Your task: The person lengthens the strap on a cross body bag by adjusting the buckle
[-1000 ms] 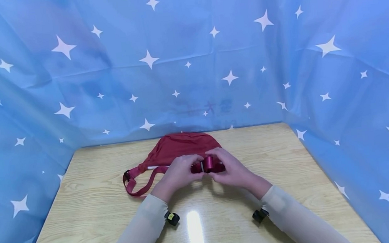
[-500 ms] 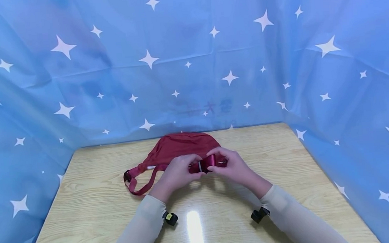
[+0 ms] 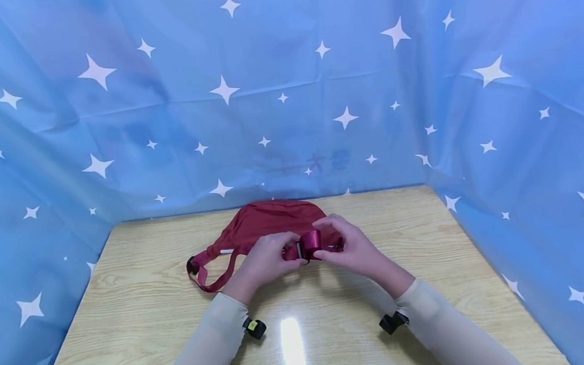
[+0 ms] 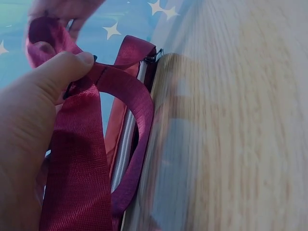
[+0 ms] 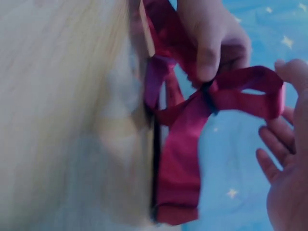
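Observation:
A red waist bag point(image 3: 274, 217) lies at the table's back edge, its red webbing strap point(image 4: 79, 159) drawn forward. My left hand point(image 3: 266, 260) pinches the strap beside a dark strap slider point(image 5: 210, 98), thumb on top in the left wrist view. From the slider a loop of webbing point(image 3: 311, 240) stands up toward my right hand point(image 3: 354, 249). That hand's thumb and fingers are spread around the loop; in the right wrist view a digit touches or nearly touches its end, the others apart from it. The bag's grey zipper point(image 4: 126, 144) shows behind the strap.
The strap's far end, with a black buckle piece point(image 3: 192, 265), curves on the wooden table point(image 3: 128, 336) left of the bag. A blue star-patterned cloth point(image 3: 286, 119) hangs behind and beside the table. Black wrist cameras point(image 3: 255, 328) sit at both sleeves.
My right hand's fingers have spread apart from their closer hold on the loop. The slider and loop have shifted slightly left, and the left hand keeps its pinch.

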`<state>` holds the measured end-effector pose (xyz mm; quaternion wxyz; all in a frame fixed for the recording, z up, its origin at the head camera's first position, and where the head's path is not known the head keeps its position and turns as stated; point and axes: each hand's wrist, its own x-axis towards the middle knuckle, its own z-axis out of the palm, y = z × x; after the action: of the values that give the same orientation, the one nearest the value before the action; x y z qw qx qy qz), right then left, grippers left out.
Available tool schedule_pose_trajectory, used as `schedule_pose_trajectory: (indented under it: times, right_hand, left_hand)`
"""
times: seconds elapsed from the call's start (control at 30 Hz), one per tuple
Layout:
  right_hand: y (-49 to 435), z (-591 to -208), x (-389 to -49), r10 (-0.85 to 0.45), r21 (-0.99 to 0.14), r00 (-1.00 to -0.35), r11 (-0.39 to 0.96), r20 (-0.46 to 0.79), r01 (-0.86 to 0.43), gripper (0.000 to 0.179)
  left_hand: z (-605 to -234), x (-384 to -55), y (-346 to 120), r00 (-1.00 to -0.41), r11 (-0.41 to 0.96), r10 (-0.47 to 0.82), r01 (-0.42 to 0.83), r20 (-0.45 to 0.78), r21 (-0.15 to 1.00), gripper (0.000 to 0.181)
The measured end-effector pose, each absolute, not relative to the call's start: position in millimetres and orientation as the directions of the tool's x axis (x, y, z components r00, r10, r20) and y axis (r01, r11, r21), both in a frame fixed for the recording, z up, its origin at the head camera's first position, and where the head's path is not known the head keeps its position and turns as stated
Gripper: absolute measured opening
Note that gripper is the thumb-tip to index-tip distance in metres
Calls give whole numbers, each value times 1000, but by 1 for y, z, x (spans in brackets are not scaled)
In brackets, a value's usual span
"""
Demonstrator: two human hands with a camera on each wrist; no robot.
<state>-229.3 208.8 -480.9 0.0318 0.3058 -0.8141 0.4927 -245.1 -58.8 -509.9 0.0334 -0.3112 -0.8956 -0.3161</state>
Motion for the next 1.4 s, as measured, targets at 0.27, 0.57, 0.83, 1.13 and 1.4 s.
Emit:
schedule_pose_trajectory:
  times: [0.27,0.57,0.83,1.13,1.4]
  right_hand:
    - [186,-471,-239,-589,-503,-690,481,421,-718,53]
    - [185,-472,-237,-562,-574,-715,447,416,-686,42]
    - [193,-469,-229,-444,-832,-845,311,299,-458,37]
    - [206,-473,-230,-356,-895,-878,192,319,-403,34]
    - [208,-470,-231,-400,-880,-873,256,280,-399,42]
  left_hand:
    - [-505,-244,-56,-795,626,551,595,253,504,47]
    - [-504,-242,-57,-799,639,540,595,266,488,50]
    - [-506,-242,-60,-805,639,534,585,259,499,48]
    - [-511,-243,-66,-819,647,521,564,243,513,49]
    - [-510,-244,-67,-806,634,532,582,259,509,46]
